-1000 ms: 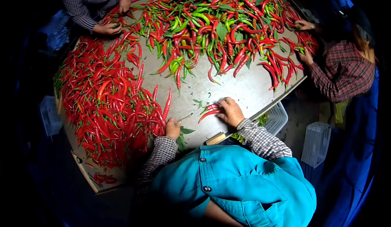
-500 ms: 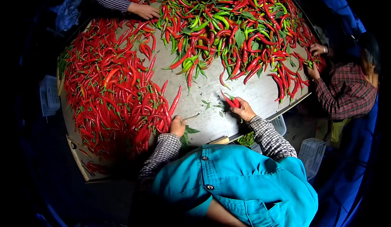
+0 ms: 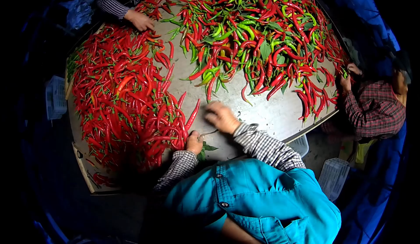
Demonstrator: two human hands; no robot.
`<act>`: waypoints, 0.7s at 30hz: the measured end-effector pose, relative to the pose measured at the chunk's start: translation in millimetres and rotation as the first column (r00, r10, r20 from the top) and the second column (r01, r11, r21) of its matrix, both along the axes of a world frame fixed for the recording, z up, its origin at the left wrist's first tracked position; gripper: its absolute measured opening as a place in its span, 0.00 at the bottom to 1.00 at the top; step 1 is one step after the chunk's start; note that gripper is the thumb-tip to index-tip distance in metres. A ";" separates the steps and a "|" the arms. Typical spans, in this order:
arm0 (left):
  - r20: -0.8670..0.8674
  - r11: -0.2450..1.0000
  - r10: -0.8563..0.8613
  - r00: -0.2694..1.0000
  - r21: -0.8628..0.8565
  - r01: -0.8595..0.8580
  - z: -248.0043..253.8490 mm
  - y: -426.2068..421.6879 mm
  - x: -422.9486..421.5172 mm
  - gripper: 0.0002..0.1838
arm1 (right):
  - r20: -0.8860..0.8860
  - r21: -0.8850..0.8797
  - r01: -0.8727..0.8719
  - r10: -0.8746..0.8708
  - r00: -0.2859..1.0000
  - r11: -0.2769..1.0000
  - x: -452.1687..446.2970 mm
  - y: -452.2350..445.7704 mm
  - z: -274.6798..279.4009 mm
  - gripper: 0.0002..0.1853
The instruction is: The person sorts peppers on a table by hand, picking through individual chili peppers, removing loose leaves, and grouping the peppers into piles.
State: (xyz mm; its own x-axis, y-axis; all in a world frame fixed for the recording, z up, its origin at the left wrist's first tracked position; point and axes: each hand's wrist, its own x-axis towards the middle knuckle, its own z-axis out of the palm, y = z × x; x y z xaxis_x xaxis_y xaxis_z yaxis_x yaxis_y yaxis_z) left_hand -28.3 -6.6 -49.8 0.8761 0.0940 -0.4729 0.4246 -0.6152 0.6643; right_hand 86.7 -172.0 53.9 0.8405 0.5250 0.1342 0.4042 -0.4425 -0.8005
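Note:
My left hand is closed at the lower right edge of a heap of red chili peppers, with a thin brown stem sticking out of it to the right. Several red chilies lie against its fingers; whether it grips any of them I cannot tell. Green leaves lie beside it. My right hand is over the bare board to the right of that heap, its fingers smeared by motion; no chili shows in it. One long red chili points up between the heap and this hand.
A mixed heap of red and green chilies covers the far side of the table. One person's striped sleeve and hands are at the upper left; another person in plaid handles chilies at right. Plastic baskets stand around the table.
My right hand has moved left from the middle of the board toward the red heap, and the red chilies it held no longer show in it. My left hand has hardly moved.

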 end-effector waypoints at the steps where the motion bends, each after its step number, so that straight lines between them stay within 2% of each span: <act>1: 0.091 0.998 0.045 0.995 -0.042 -0.041 3.0 -1.1 -1.4 0.12 | 0.072 -0.098 0.172 -0.166 0.984 0.980 13.5 -19.0 -8.0 0.13; 2: 0.095 0.998 0.052 0.994 -0.040 -0.048 3.5 -1.2 -2.0 0.12 | 0.121 -0.325 0.341 -0.319 0.940 0.882 21.7 -38.3 -17.1 0.15; 4: 0.123 0.999 0.039 0.992 -0.035 -0.035 0.0 -0.8 -3.1 0.12 | 0.251 -0.563 0.527 -0.476 0.843 0.636 34.6 -66.1 -21.1 0.19; 6: 0.149 0.997 0.058 0.987 -0.057 -0.050 -0.6 -1.1 -1.9 0.12 | 0.258 -0.633 0.526 -0.485 0.835 0.568 38.7 -81.2 -34.0 0.22; 8: 0.012 0.997 0.057 0.998 -0.061 -0.056 7.1 -1.4 0.0 0.12 | 0.207 -0.636 0.489 -0.479 0.853 0.597 45.1 -84.8 -53.2 0.18; 10: 0.020 0.997 0.054 0.998 -0.063 -0.053 4.0 0.2 -0.4 0.12 | 0.052 -0.562 0.423 -0.479 0.876 0.711 39.5 -64.5 -43.0 0.15; 11: 0.023 0.998 0.043 0.999 -0.052 -0.042 7.0 -0.5 0.4 0.12 | 0.043 -0.387 0.380 -0.395 0.918 0.840 36.8 -53.6 -47.6 0.13; 12: 0.024 0.999 0.032 0.999 -0.042 -0.031 9.3 -1.0 0.8 0.12 | -0.010 -0.275 0.288 -0.302 0.953 0.917 31.3 -38.6 -35.0 0.12; 13: 0.025 0.998 0.032 0.999 -0.054 -0.031 6.4 -0.6 0.2 0.12 | -0.134 -0.023 0.142 -0.143 0.981 0.990 28.8 -23.5 -36.1 0.11; 14: 0.026 0.998 0.035 0.999 -0.052 -0.033 2.3 -0.3 -1.5 0.12 | -0.260 0.203 0.047 0.008 0.965 0.978 26.2 -8.3 -20.5 0.10; 16: 0.140 0.994 0.062 0.988 -0.095 -0.049 -2.7 -0.9 -3.7 0.13 | -0.011 0.015 0.008 -0.008 1.000 1.000 41.5 2.0 -17.3 0.09; 18: 0.105 0.994 0.067 0.992 -0.093 -0.057 -4.1 -0.1 -3.7 0.13 | 0.246 -0.204 0.172 -0.120 0.962 0.964 72.0 8.1 -13.1 0.10; 19: 0.110 0.995 0.060 0.992 -0.084 -0.051 -5.3 -0.3 -4.1 0.13 | 0.350 -0.249 0.239 -0.143 0.926 0.939 88.5 10.6 -14.8 0.11; 20: 0.114 0.996 0.053 0.992 -0.075 -0.045 -6.4 -0.5 -4.6 0.13 | 0.429 -0.276 0.313 -0.175 0.886 0.909 99.2 13.1 -16.5 0.13; 21: 0.114 0.996 0.054 0.992 -0.075 -0.045 -5.2 -0.7 -4.7 0.13 | 0.419 -0.363 0.315 -0.149 0.896 0.877 110.0 14.2 -23.9 0.16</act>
State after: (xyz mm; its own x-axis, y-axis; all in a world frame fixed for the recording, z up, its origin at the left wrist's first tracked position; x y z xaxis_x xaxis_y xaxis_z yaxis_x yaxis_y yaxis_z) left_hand -33.0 -7.3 -55.0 0.9206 0.1081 -0.3752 0.3707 -0.5442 0.7526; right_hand 196.7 -157.8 29.9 0.8764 0.3967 0.2730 0.4733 -0.8140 -0.3366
